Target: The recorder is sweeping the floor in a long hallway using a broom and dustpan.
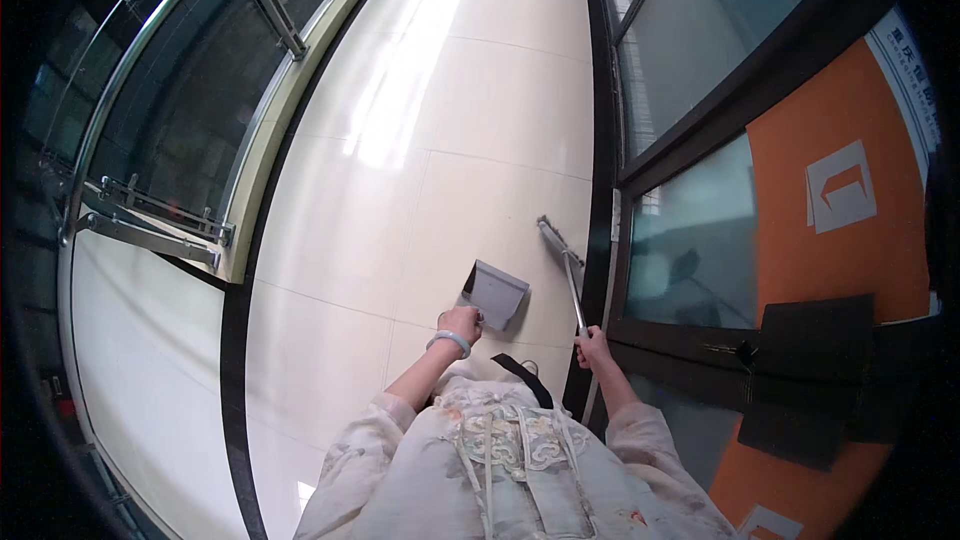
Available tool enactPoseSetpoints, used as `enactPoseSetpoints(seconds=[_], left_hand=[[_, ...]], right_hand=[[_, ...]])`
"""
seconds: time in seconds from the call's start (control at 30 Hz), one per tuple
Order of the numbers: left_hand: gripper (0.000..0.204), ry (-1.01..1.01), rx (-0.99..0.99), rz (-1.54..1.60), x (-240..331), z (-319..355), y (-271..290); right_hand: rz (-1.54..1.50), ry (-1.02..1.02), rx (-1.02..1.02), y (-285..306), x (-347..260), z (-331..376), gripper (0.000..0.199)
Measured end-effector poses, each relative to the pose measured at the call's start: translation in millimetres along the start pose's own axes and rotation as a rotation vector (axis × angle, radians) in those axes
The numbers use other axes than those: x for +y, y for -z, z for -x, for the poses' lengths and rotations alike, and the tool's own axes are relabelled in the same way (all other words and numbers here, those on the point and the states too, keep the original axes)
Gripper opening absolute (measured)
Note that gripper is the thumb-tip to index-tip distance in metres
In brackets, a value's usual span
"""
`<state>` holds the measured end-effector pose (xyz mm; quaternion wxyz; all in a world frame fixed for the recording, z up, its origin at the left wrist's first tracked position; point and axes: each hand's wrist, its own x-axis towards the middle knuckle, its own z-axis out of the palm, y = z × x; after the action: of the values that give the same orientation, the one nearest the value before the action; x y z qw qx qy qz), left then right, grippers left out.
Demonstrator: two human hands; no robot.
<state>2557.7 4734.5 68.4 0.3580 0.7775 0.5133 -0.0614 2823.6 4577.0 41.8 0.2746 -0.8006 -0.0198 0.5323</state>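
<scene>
Pale embroidered garment (400, 480), left fingers (463, 320) gripping grey dustpan (496, 287), right fingers (592, 342) gripping broom (573, 280), glossy tiled floor (490, 190), glass railing (185, 100)

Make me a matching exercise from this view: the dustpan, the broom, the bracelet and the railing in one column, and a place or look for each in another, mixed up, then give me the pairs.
Things
1. Dustpan
2. Broom
3. Bracelet
4. Glass-paneled railing

Places or looks
A. Pale and ring-shaped
B. At the upper left of the picture
C. Held by the right hand
D. Gray, held by the left hand

Right pairs: 1-D, 2-C, 3-A, 4-B
</scene>
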Motion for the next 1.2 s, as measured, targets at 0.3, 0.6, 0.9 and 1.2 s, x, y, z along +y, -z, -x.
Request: enactPoseSetpoints(seconds=[0.3,0.6,0.9,1.2], left_hand=[[0.015,-0.058,-0.104,-0.157,-54,-46,39],[0.016,-0.103,-0.112,-0.145,-38,-74,61],[0.015,-0.145,-0.067,-0.144,35,-126,46],[0.016,-0.091,-0.084,-0.128,137,-196,8]], right_hand=[[0.403,0.053,-0.089,-89,-21,13,0.038],[-0.258,-0.104,-0.06,-35,-18,35,0.037],[-0.286,-0.014,0.115,73,-107,-79,0.024],[0.437,0.127,0.12,87,-111,-140,0.021]])
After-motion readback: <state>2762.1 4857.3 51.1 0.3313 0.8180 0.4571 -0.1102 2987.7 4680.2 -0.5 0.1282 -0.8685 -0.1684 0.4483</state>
